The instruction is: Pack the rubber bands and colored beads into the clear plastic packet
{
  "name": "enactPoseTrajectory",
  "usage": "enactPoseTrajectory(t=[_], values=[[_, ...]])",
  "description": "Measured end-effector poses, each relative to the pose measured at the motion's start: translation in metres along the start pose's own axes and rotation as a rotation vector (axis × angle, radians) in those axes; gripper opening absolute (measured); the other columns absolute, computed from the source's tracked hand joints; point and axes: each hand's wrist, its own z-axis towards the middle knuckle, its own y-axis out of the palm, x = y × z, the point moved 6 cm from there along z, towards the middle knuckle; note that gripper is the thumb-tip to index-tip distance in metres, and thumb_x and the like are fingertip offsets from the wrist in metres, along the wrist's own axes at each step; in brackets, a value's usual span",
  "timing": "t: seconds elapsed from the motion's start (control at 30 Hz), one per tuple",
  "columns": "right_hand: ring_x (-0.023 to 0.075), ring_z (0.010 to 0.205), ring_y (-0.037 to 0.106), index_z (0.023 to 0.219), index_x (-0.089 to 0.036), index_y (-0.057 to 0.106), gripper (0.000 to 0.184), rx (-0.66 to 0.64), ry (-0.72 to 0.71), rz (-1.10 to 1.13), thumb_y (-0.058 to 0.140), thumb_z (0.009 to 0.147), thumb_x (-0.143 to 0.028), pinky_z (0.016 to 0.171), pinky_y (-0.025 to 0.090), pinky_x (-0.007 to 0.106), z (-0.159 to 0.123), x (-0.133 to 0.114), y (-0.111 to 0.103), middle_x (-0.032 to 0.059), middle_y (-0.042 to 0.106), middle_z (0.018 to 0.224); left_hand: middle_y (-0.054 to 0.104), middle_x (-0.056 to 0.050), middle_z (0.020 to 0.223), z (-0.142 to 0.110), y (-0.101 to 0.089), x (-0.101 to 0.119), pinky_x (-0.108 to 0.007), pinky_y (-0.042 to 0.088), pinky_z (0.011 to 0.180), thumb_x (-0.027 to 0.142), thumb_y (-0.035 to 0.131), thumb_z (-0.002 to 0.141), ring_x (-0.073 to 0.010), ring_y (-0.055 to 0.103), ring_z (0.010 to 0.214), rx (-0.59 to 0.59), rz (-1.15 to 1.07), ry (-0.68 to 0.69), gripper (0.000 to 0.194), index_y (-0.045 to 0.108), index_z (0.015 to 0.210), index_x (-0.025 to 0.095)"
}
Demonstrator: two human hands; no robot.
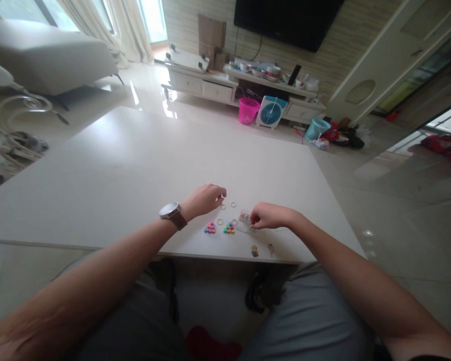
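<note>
My left hand [209,196] hovers over the table with its fingers curled and a small gap between thumb and forefinger. Just under its fingertips lies a thin ring [222,206], and another pale ring [233,204] is to the right. My right hand [269,215] is pinched on a small ring [252,228] beside a clear plastic box [244,215] with small pieces in it. Closer to me are a pink-purple bead cluster [210,228], a multicoloured bead cluster [229,228], a yellow ring [220,221] and a reddish ring [234,222].
A yellow-and-blue cartoon figure [254,250] and a small metallic piece [271,249] lie by the near edge of the white table [135,170]. Beyond it stand a pink basket [248,111], a blue fan [271,112] and a low cabinet [218,92].
</note>
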Motion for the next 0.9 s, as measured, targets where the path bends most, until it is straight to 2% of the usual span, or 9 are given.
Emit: enactPoseTrajectory(t=[0.2, 0.3, 0.43, 0.5, 0.63, 0.77, 0.9], values=[[0.0144, 0.058, 0.056, 0.081, -0.017, 0.077, 0.022, -0.034, 0.056, -0.204, 0.059, 0.069, -0.014, 0.054, 0.034, 0.024, 0.006, -0.006, 0.011, 0.0057, 0.071, 0.071, 0.072, -0.003, 0.092, 0.000, 0.003, 0.000, -0.027, 0.043, 0.067, 0.022, 0.052, 0.082, -0.0160, 0.062, 0.074, -0.028, 0.004, 0.000, 0.021, 0.069, 0.095, 0.021], [0.0159, 0.062, 0.057, 0.085, -0.018, 0.075, 0.021, 0.025, 0.108, -0.259, 0.059, 0.071, -0.016, 0.053, 0.032, 0.025, 0.000, -0.009, 0.004, 0.0070, 0.071, 0.076, 0.072, -0.004, 0.090, 0.000, 0.006, 0.003, -0.026, 0.044, 0.067, 0.020, 0.053, 0.080, -0.0155, 0.061, 0.074, -0.066, -0.027, 0.030, 0.019, 0.070, 0.090, 0.020], [0.0164, 0.068, 0.058, 0.098, -0.019, 0.071, 0.027, 0.136, 0.117, -0.256, 0.060, 0.074, -0.017, 0.054, 0.031, 0.025, -0.008, -0.015, -0.010, 0.0065, 0.070, 0.082, 0.070, -0.003, 0.081, -0.001, 0.016, 0.006, -0.023, 0.044, 0.066, 0.018, 0.057, 0.076, -0.0137, 0.061, 0.072, -0.202, -0.125, 0.093, 0.014, 0.071, 0.080, 0.018], [0.0160, 0.070, 0.058, 0.100, -0.019, 0.070, 0.025, 0.178, 0.081, -0.218, 0.061, 0.077, -0.018, 0.057, 0.033, 0.024, -0.008, -0.018, -0.012, 0.0059, 0.069, 0.084, 0.070, -0.002, 0.079, -0.002, 0.023, 0.005, -0.022, 0.044, 0.064, 0.018, 0.060, 0.073, -0.0131, 0.060, 0.070, -0.278, -0.145, 0.095, 0.012, 0.071, 0.078, 0.018], [0.0155, 0.080, 0.058, 0.092, -0.017, 0.069, 0.014, 0.296, -0.091, -0.147, 0.059, 0.084, -0.022, 0.069, 0.038, 0.024, 0.002, -0.029, -0.011, 0.0073, 0.066, 0.096, 0.070, -0.001, 0.077, -0.006, 0.034, 0.002, -0.023, 0.042, 0.061, 0.020, 0.064, 0.069, -0.0132, 0.059, 0.067, -0.376, -0.129, 0.046, 0.010, 0.071, 0.077, 0.019], [0.0177, 0.090, 0.057, 0.090, -0.017, 0.069, 0.012, 0.352, -0.134, -0.142, 0.060, 0.085, -0.024, 0.075, 0.039, 0.025, 0.019, -0.032, -0.002, 0.0074, 0.062, 0.098, 0.069, -0.002, 0.074, -0.008, 0.041, 0.005, -0.025, 0.042, 0.060, 0.017, 0.057, 0.072, -0.0145, 0.058, 0.065, -0.385, -0.078, 0.051, 0.012, 0.069, 0.075, 0.019], [0.0198, 0.095, 0.057, 0.087, -0.017, 0.069, 0.012, 0.375, -0.022, -0.173, 0.059, 0.084, -0.023, 0.076, 0.040, 0.026, 0.034, -0.028, 0.004, 0.0084, 0.063, 0.096, 0.068, -0.005, 0.079, -0.005, 0.042, 0.008, -0.028, 0.044, 0.067, 0.015, 0.050, 0.077, -0.0175, 0.059, 0.071, -0.336, -0.005, 0.120, 0.016, 0.066, 0.075, 0.018]])
